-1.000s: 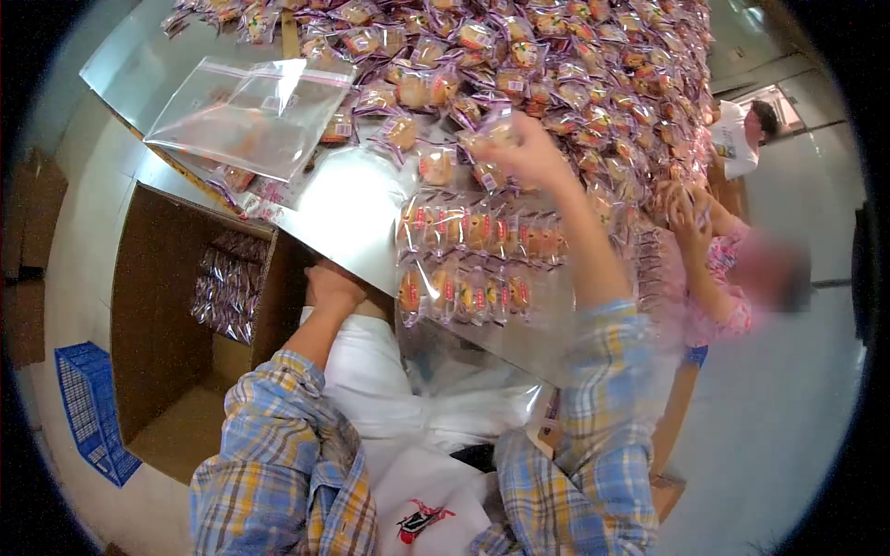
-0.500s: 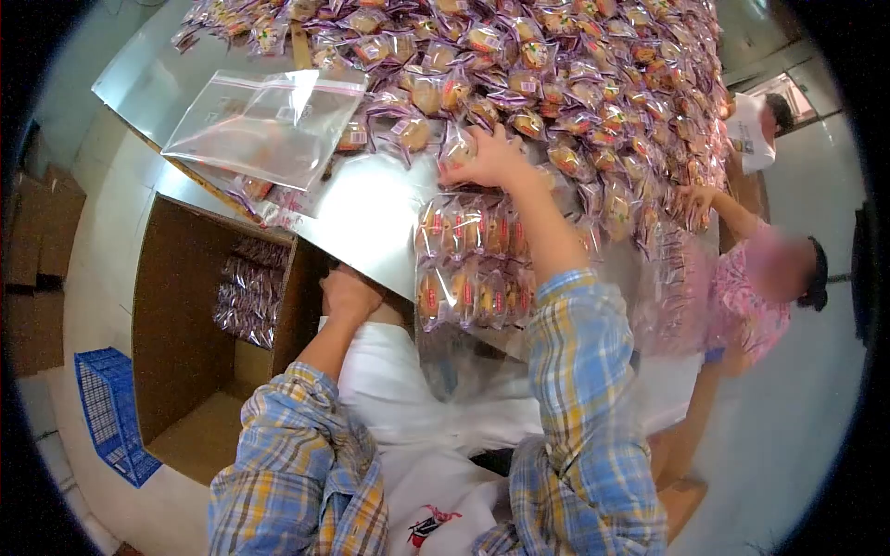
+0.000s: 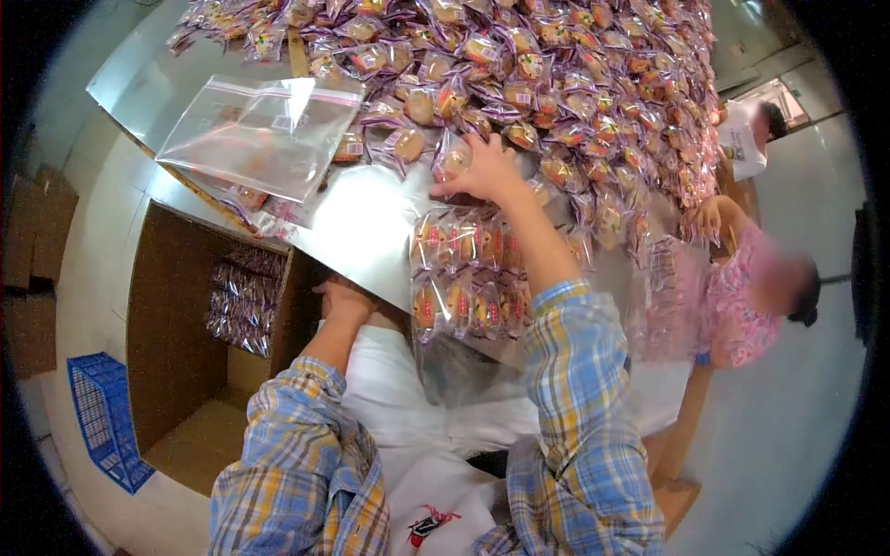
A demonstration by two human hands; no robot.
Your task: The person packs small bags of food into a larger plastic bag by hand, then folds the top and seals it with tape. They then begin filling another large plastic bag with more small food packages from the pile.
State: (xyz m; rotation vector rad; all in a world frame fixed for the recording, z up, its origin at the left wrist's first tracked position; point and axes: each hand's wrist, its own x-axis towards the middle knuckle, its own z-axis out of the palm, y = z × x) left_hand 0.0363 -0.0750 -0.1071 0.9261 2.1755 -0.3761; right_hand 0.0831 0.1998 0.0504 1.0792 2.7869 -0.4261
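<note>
My right hand (image 3: 487, 170) reaches to the near edge of a large heap of wrapped cakes (image 3: 547, 102). Its thumb and fingers close around one wrapped cake (image 3: 451, 160) in clear and purple film. Below that wrist, two rows of wrapped cakes (image 3: 454, 241) stand packed side by side in a clear bag, partly covered by my forearm. My left hand (image 3: 346, 300) is low beside the cardboard box (image 3: 176, 306), under the table edge, its fingers mostly hidden in shadow. Inside the box lie packed wrapped cakes (image 3: 246, 301).
A clear plastic bag (image 3: 260, 134) lies flat on the metal table (image 3: 366, 218). A blue crate (image 3: 107, 417) stands left of the box. At the right, a co-worker in a pink top (image 3: 742, 296) reaches to the heap near more clear bags (image 3: 663, 296).
The view has shifted slightly. My right hand stays at the same wrapped cake, and my left hand is still by the box. The co-worker's hand has moved slightly downward.
</note>
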